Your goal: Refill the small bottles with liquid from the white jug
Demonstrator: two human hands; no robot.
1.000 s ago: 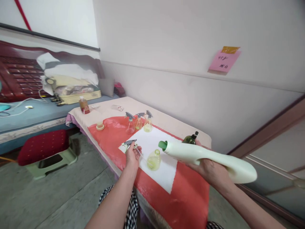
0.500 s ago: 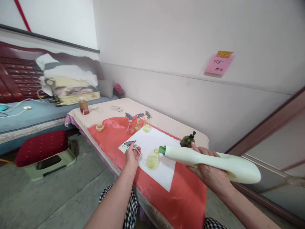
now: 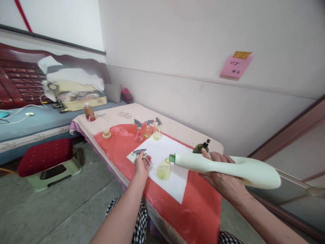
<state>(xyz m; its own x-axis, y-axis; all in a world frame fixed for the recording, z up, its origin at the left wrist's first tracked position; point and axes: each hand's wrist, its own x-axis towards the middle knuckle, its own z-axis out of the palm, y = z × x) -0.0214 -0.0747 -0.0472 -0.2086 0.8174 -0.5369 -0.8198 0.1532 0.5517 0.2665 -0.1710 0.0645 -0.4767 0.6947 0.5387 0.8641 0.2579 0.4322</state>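
Note:
My left hand is closed round a grey trigger spray head, whose thin clear tube slants down to the right. In my right hand is a long pale green watering can, tipped almost level with its dark green spout end pointing left. That spout end is close to the neck of an uncapped, yellowish clear bottle, which stands on a white cloth. Whether liquid runs from the spout I cannot tell. Behind the cloth stand a pinkish spray bottle and two yellowish spray bottles.
A dark green pump bottle stands beyond my right hand. Red cloth covers the near table. Farther left are a small cream-coloured jar-like object and a bottle of reddish-brown liquid. A red-topped stool stands on the floor.
The view has shifted slightly. My hands keep their grips, and the watering can's rear end appears a little to the right; its spout stays by the bottle neck.

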